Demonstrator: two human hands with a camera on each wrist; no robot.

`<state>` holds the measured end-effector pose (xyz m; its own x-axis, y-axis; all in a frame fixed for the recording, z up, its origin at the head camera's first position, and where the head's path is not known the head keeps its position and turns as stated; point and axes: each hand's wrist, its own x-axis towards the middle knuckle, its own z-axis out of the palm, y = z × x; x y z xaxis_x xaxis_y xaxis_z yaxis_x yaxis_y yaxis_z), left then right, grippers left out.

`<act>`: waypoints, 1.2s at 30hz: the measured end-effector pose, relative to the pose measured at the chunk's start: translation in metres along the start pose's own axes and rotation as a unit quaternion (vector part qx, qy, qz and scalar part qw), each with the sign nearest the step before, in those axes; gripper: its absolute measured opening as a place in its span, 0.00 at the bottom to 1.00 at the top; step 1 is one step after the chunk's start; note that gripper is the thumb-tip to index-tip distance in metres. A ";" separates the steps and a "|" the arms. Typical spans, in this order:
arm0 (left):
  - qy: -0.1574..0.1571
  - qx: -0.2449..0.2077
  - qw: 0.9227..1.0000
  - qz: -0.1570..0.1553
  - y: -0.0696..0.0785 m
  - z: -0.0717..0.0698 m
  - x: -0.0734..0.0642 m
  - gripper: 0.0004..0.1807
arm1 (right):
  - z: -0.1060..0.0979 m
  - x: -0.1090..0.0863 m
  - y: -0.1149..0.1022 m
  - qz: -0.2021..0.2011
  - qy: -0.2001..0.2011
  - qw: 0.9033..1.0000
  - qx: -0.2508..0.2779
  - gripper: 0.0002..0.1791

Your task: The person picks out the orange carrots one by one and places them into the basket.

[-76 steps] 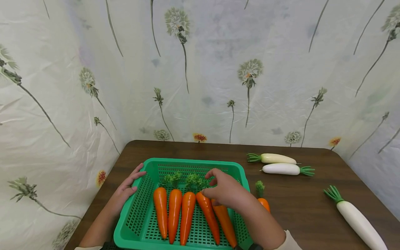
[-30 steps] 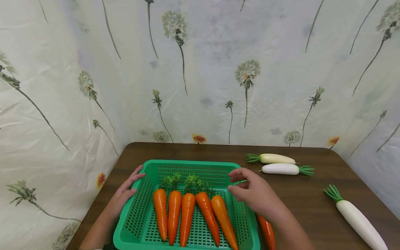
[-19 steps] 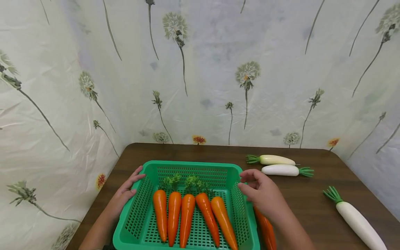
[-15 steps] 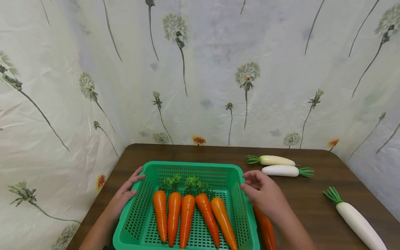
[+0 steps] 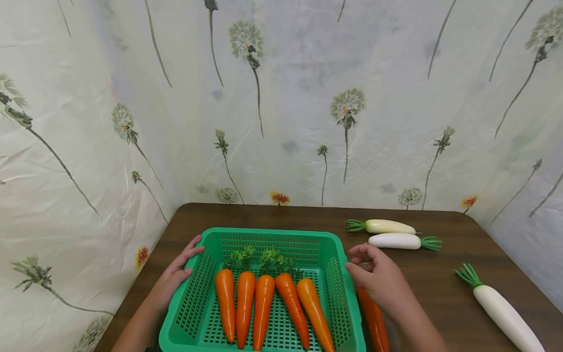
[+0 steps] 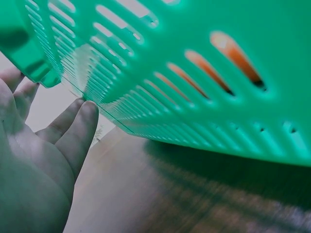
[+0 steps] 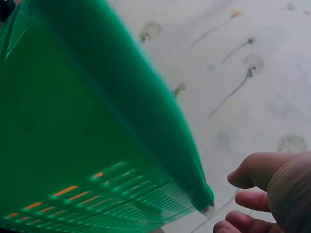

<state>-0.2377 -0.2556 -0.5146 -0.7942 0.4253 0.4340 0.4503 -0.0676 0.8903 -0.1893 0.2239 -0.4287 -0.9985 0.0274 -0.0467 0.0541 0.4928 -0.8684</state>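
Note:
A green perforated plastic basket (image 5: pixel 272 231) stands on the table, holding several orange carrots (image 5: pixel 264 305) side by side, their leafy tops toward the back. My left hand (image 5: pixel 169 278) rests on the basket's left rim with fingers extended; the left wrist view shows this hand (image 6: pixel 43 150) beside the basket wall (image 6: pixel 184 116). Just off the right rim, my right hand (image 5: pixel 380 276) has loosely bent fingers and holds nothing. In the right wrist view, a gap separates this hand (image 7: pixel 282 194) from the basket (image 7: pixel 92 107). Another carrot (image 5: pixel 374 322) lies outside the basket, its top hidden by my right hand.
Two white radishes, one yellowish (image 5: pixel 391 226) and one pure white (image 5: pixel 393 240), lie at the back right of the brown table (image 5: pixel 440 283). A larger white radish (image 5: pixel 506 315) lies near the right edge. Floral-printed sheeting (image 5: pixel 290 98) rises behind the table.
My right hand has left the carrots inside the basket and moved right, past the right rim, with nothing in it. The left hand has stayed at the left rim.

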 end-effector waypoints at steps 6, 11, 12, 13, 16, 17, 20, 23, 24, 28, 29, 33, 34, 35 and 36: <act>0.001 0.003 1.000 -0.002 0.000 0.000 0.000 0.25 | -0.003 0.000 0.006 0.003 0.002 0.999 -0.033 0.23; 0.001 0.002 1.000 0.000 0.001 0.000 0.000 0.25 | -0.005 0.001 0.013 0.003 -0.005 0.998 -0.068 0.24; 0.001 0.003 1.000 0.001 0.001 0.000 0.000 0.25 | -0.006 0.001 0.014 0.004 -0.007 0.998 -0.070 0.25; 0.001 0.003 1.000 0.001 0.001 0.000 0.000 0.25 | -0.006 0.001 0.015 0.004 -0.010 0.997 -0.073 0.25; 0.002 0.006 1.000 0.001 0.002 0.000 0.000 0.25 | -0.008 0.000 0.018 0.006 -0.018 0.997 -0.077 0.27; 0.003 0.007 1.000 0.000 0.002 0.000 0.000 0.25 | -0.008 -0.001 0.019 0.007 -0.020 0.997 -0.079 0.27; 0.005 0.006 1.000 -0.004 0.002 0.001 0.000 0.25 | -0.011 -0.002 0.022 0.012 -0.024 0.996 -0.080 0.28; 0.007 0.005 1.000 -0.005 0.001 0.001 0.000 0.25 | -0.014 -0.002 0.027 0.016 -0.024 0.996 -0.086 0.29; 0.007 0.005 1.000 -0.005 0.001 0.002 0.000 0.25 | -0.015 -0.001 0.029 0.016 -0.023 0.996 -0.090 0.29; 0.003 0.005 1.000 0.002 -0.002 0.002 0.001 0.25 | -0.019 0.001 0.036 0.011 -0.017 0.993 -0.115 0.29; 0.001 0.005 1.000 0.004 -0.002 0.002 0.001 0.25 | -0.020 0.001 0.038 0.009 -0.016 0.993 -0.121 0.29; 0.003 0.005 1.000 0.009 -0.003 0.001 0.001 0.24 | -0.021 0.004 0.042 0.000 -0.017 0.990 -0.137 0.29; 0.004 0.006 1.000 0.009 -0.003 0.001 0.001 0.24 | -0.021 0.004 0.043 -0.001 -0.018 0.990 -0.141 0.30; 0.005 0.006 1.000 0.008 -0.002 0.000 0.001 0.24 | -0.021 0.004 0.044 0.000 -0.018 0.989 -0.145 0.30; 0.005 0.005 1.000 0.006 -0.002 0.000 0.001 0.24 | -0.021 0.004 0.046 0.000 -0.019 0.989 -0.150 0.30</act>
<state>-0.2394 -0.2549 -0.5161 -0.7929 0.4150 0.4463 0.4642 -0.0632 0.8835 -0.1912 0.2648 -0.4584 -0.9975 -0.0016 -0.0705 0.0472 0.7283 -0.6836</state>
